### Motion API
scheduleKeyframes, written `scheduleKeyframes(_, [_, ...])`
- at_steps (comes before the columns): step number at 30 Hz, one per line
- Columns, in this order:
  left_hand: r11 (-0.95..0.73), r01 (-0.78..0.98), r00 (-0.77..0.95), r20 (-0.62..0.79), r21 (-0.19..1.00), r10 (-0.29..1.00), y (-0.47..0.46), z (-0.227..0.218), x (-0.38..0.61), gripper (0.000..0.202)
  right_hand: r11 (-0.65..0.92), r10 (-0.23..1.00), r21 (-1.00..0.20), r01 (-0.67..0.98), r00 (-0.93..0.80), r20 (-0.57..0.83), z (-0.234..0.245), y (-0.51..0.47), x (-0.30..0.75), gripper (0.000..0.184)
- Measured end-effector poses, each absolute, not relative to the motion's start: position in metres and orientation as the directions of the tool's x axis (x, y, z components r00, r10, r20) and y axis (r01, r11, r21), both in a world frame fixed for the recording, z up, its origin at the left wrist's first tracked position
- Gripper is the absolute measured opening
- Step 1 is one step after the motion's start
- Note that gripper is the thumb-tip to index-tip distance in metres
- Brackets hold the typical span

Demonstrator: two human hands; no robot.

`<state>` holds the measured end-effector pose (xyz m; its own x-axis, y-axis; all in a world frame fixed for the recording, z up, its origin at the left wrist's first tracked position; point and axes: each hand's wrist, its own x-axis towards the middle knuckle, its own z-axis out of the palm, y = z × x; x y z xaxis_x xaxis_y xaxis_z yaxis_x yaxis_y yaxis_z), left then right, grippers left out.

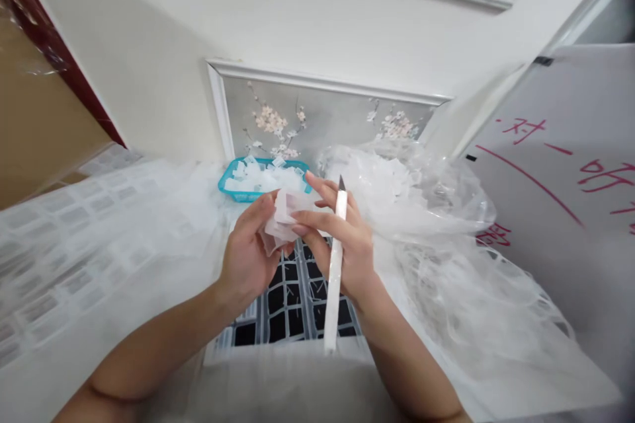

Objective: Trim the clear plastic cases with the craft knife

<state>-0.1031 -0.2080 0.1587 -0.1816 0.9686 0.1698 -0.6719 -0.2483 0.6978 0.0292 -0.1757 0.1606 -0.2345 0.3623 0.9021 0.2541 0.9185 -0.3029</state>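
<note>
Several small translucent white plastic pieces [284,215] are bunched between my hands. My left hand [249,251] is closed around them from the left. On the other side, the thumb and forefinger of my right hand [347,238] pinch at the edge of the bunch. A white craft knife [335,277] with a dark pointed blade is tucked between the fingers of that right hand, blade tip upward. Below both hands lies a stack of translucent sheets with a grid of black rectangular cells [285,304], partly hidden by the hands and knife.
Behind my hands stands a blue basket [238,197] heaped with small white pieces. A clear plastic bag [446,198] of similar pieces sits at the right. Cut sheet frames [476,304] pile below it; gridded sheets [74,264] cover the left. A marked whiteboard [560,258] stands at right.
</note>
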Motion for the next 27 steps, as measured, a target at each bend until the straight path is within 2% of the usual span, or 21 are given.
scheduleKeyframes(8, [-0.216, -0.656, -0.172, 0.135, 0.723, 0.976, -0.194, 0.153, -0.111, 0.024, 0.927, 0.354, -0.27, 0.259, -0.372, 0.858, 0.156, -0.161, 0.025, 0.007])
scheduleKeyframes(12, [-0.23, -0.617, -0.226, 0.11, 0.753, 0.968, -0.186, 0.149, -0.109, 0.028, 0.89, 0.393, -0.313, 0.333, -0.209, 0.896, 0.148, -0.157, 0.023, 0.007])
scheduleKeyframes(16, [-0.219, -0.648, -0.274, 0.045, 0.73, 0.961, -0.183, 0.151, -0.108, 0.031, 0.852, 0.369, -0.301, 0.428, -0.083, 0.926, 0.141, -0.154, 0.022, 0.01])
scheduleKeyframes(21, [-0.151, -0.728, -0.209, -0.008, 0.669, 0.978, -0.189, 0.156, -0.11, 0.04, 0.851, 0.374, -0.262, 0.454, -0.174, 0.911, 0.132, -0.151, 0.014, 0.011])
scheduleKeyframes(27, [-0.143, -0.737, -0.184, 0.007, 0.661, 0.983, -0.191, 0.158, -0.11, 0.044, 0.839, 0.504, -0.381, 0.389, -0.29, 0.814, 0.124, -0.145, 0.009, 0.016])
